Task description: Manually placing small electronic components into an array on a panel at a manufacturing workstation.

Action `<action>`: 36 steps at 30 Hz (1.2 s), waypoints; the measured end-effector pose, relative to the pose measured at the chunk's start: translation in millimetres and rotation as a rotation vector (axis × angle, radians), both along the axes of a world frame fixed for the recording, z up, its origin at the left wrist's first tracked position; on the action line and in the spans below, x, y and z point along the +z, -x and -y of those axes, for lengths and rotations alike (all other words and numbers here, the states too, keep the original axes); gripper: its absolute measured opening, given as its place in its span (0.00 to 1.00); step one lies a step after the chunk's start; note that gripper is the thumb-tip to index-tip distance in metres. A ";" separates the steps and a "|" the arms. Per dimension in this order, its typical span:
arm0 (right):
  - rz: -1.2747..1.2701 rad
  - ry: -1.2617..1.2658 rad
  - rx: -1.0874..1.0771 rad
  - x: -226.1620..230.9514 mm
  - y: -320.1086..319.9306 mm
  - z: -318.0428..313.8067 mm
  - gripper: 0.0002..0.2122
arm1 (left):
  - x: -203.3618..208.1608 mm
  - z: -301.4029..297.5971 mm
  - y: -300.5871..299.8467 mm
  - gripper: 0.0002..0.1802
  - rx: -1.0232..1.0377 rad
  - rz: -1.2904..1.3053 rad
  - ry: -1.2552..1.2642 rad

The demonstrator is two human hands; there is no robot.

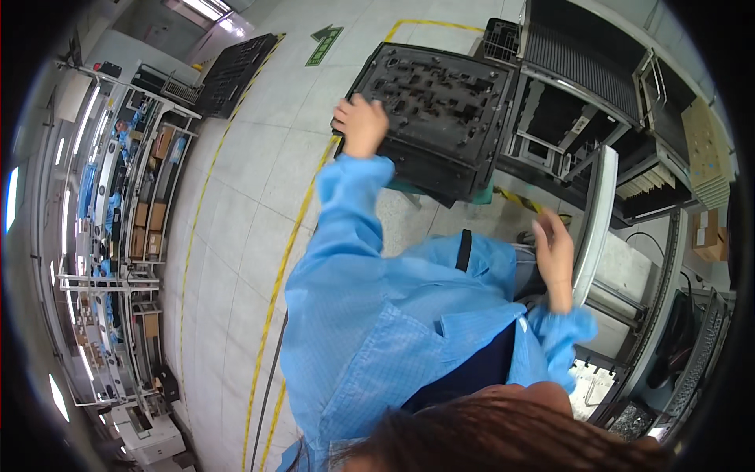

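Note:
My left hand (362, 124) is at the left edge of a black tray (448, 98) with many dark raised fittings and cut-outs on its face. Its fingers bend over that edge. The tray lies flat and high above the floor on a dark stack, with a bit of green showing below. Nothing is in my right hand (555, 256), which hangs in the air with its fingers apart. Closest to it is a curved, silver-white metal rail (595, 224) on its right. Blue sleeves cover both of my forearms.
On the right stand a rack with a ribbed black bin (586, 59), stacked tan boards (705, 153) and a cardboard box (710, 234). Metal shelving (153, 181) with boxes lines the left. A black pallet (234, 75) lies at the far left. Yellow tape (295, 228) marks the floor.

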State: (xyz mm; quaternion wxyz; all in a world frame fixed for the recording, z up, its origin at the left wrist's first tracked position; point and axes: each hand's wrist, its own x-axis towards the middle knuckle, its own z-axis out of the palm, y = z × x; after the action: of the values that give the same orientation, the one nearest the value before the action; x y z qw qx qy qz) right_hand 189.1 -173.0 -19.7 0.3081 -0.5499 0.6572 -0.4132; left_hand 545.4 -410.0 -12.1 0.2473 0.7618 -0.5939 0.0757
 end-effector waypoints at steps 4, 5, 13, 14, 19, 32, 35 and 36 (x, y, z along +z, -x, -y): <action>0.335 0.030 0.150 -30.1 -51.4 110.5 0.23 | -12.0 63.0 -105.3 0.30 -0.022 -0.088 -0.285; 0.483 -0.013 0.150 -42.0 -62.8 141.9 0.25 | -20.6 76.3 -117.4 0.32 -0.097 -0.103 -0.347; 0.269 -0.090 0.035 -47.8 -81.3 191.6 0.23 | -7.6 83.9 -126.9 0.39 -0.130 -0.249 -0.400; 0.444 -0.038 0.037 -51.5 -77.7 190.3 0.23 | 4.1 81.6 -115.7 0.40 -0.137 -0.356 -0.351; 0.643 -0.078 -0.099 -2.6 -60.4 132.7 0.20 | 56.0 44.5 -74.5 0.43 -0.162 -0.281 -0.284; 0.810 0.423 -0.985 -5.7 16.1 -182.2 0.25 | 59.2 -80.1 307.4 0.28 -1.065 -0.552 -0.343; 0.819 0.428 -1.269 -16.5 27.0 -196.9 0.25 | 38.2 -79.7 393.1 0.29 -1.313 -0.389 -0.375; 0.821 0.442 -1.291 -13.1 30.7 -194.9 0.25 | 26.7 -74.8 417.0 0.30 -1.378 -0.298 -0.282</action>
State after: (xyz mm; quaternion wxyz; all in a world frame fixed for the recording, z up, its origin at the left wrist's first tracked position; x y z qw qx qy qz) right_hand 158.4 21.9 -32.8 0.1091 0.0873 0.5826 -0.8007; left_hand 128.4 -335.2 14.7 0.2167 0.2407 -0.9037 -0.2799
